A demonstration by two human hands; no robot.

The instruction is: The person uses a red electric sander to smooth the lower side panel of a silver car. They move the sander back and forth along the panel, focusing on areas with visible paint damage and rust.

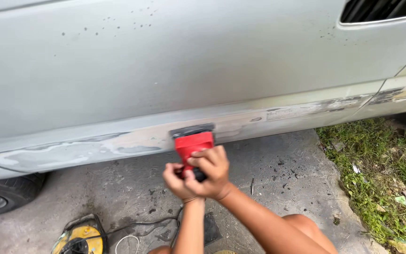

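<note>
**Two-handed sanding along the lower edge of a car body panel**

At centre frame we see a red electric sander with its dark pad pressed flat against the bare, patchy strip that runs along the bottom of a silver car panel. Both hands grip the tool's rear handle: the left hand wraps it from below with fingers curled tight, and the right hand closes over the top, fingers folded around the body. A black power cord trails down across the concrete toward a yellow tool at the lower left of the frame. A tyre sits at the left edge; grass fills the lower right. In our judgement, tilting the pad onto one edge could gouge the filler, and drifting upward would scuff the intact paint above the strip. The slack cord near the knees could also snag and jerk the sander off line.
</note>
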